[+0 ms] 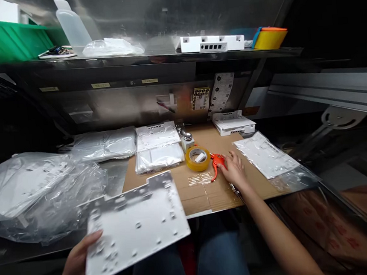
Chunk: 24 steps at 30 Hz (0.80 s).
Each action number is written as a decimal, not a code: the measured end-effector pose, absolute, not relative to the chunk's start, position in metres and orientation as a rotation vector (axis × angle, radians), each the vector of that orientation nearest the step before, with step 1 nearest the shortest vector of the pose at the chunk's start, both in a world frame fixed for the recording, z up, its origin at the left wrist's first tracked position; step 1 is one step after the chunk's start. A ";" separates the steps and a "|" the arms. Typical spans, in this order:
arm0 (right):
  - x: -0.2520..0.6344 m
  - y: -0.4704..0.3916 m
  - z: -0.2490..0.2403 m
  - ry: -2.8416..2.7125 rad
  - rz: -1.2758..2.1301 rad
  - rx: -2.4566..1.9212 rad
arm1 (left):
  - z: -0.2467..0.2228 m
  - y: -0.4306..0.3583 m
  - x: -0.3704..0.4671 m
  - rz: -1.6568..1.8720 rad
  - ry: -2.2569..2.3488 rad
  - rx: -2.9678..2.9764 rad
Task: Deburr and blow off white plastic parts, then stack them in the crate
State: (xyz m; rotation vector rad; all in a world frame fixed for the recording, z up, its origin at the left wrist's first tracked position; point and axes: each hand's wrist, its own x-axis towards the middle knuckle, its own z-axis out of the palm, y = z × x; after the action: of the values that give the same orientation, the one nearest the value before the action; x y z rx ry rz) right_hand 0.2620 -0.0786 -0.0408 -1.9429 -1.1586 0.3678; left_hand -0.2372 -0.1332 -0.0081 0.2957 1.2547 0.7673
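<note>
My left hand (77, 260) grips a white plastic housing panel (136, 227) by its left edge, thumb on top. The panel is tilted above the table's front edge, its moulded posts and clips facing up. My right hand (234, 170) rests over an orange-red air blow gun (217, 162) on the cardboard, fingers apart, thumb against the gun's body. A metal hose fitting (235, 190) shows below that hand. Left of the gun lies a roll of yellowish clear tape (198, 166) with a small white piece inside its ring.
Bagged white panels (30, 185) crowd the left side. Wrapped panels (159, 156) and a small pump-top bottle (188, 141) stand behind the tape. White parts (265, 156) lie at right, with an assembled housing (233, 122) behind. A shelf (160, 59) spans the back.
</note>
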 end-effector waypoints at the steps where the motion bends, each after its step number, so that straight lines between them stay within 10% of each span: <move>1: 0.258 -0.085 -0.036 -1.166 0.351 -1.891 | -0.007 -0.118 -0.223 0.764 1.243 0.327; 9: 0.188 -0.166 -0.020 -0.579 1.589 -1.021 | 0.006 -0.053 -0.105 0.490 0.976 0.931; 24: 0.230 -0.196 -0.009 -0.069 1.140 -0.962 | -0.045 0.053 -0.074 0.807 1.378 2.317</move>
State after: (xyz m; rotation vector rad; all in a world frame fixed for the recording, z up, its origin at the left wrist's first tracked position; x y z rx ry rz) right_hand 0.2305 -0.1956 -0.0088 -0.9616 -0.0686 1.1401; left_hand -0.0735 0.0532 -0.0446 2.3166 1.3785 0.8071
